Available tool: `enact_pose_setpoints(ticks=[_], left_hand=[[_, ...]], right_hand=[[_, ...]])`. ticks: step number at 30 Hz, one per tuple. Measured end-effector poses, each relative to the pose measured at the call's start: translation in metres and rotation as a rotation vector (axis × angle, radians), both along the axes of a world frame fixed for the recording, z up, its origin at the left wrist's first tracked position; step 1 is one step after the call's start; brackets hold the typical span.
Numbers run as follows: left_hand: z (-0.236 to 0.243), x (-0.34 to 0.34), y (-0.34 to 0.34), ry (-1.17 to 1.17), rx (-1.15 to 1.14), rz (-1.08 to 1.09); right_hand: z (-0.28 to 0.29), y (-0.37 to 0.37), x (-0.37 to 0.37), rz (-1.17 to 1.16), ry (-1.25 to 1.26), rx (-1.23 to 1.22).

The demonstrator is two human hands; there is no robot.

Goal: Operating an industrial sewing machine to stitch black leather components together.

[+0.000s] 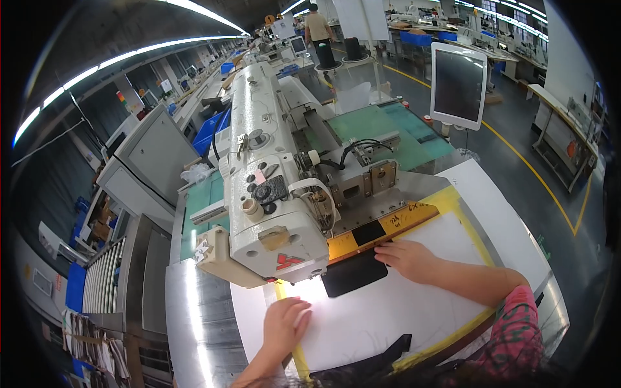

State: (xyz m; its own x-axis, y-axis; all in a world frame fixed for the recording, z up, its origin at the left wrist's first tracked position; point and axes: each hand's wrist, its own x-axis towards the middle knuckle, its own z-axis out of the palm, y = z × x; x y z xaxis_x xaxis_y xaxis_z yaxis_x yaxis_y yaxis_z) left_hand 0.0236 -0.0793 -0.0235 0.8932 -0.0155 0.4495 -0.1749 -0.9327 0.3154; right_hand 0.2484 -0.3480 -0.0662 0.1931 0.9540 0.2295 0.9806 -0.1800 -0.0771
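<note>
Head view | flat black panel, lower centre, long axis rising rightward | right hand nearer, at right end, grip unclear | left hand unclenched

Left hand: sewing machine head looms just ahead, blocks a straight forward pass. Between the hands, open run over the white sheet, low sideways pass OK; black piece lies at its far side, by the right fingertips. Right hand: amber plate just ahead, metal bracket behind it, forward blocked. Toward the body from the right hand, bare sheet, then dark strip. Right forearm bars low passage rightward from between the hands.
</note>
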Motion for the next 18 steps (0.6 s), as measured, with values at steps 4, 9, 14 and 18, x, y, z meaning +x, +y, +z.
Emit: enact_pose_setpoints(ticks=[4, 9, 14, 18], left_hand=[[0.003, 0.025, -0.043, 0.234, 0.074, -0.211], [-0.014, 0.057, -0.059, 0.171, 0.186, -0.115], [-0.017, 0.058, -0.054, 0.126, 0.189, -0.087], [-0.016, 0.053, -0.057, 0.136, 0.146, -0.085]], right_hand=[[0.016, 0.004, -0.023, -0.113, 0.080, 0.087], [0.011, 0.009, -0.020, -0.141, 0.048, 0.066], [0.021, 0.002, -0.034, -0.161, -0.006, 0.025], [0.017, 0.002, -0.039, -0.140, 0.038, 0.024]])
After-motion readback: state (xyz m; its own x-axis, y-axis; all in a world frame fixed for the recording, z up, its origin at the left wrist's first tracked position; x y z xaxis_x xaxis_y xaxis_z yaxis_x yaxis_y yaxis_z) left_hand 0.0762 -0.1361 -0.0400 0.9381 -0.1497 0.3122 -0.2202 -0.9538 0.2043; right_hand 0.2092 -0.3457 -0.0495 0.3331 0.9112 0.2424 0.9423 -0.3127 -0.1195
